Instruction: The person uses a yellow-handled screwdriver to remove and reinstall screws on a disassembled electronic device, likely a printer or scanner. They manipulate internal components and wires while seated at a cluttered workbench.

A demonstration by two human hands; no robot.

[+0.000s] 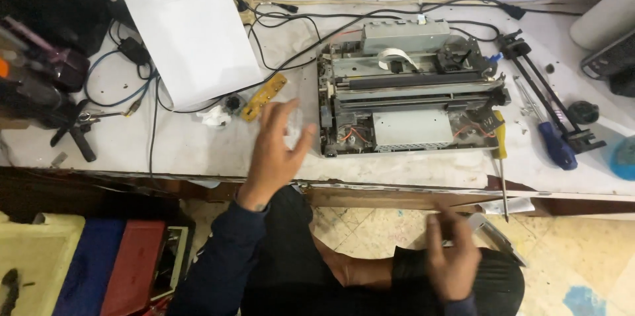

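Observation:
A stripped printer chassis [410, 91] lies on the white workbench [198, 151], its metal rails, rollers and wires exposed. My left hand [274, 154] hovers over the bench just left of the chassis, fingers spread and holding nothing. Down by my knee, below the bench edge, my right hand [453, 256] is blurred; it touches a thin grey flat part [493, 237] on my lap. A yellow-handled screwdriver [501, 157] hangs over the bench edge right of the chassis.
White paper sheets [195, 35] lie at the back left among black cables [278, 58]. A yellow circuit strip [263, 96] sits near my left hand. A blue-handled screwdriver [552, 137] and a black rod assembly [549, 91] lie right. Dark tools [40, 78] crowd the left edge.

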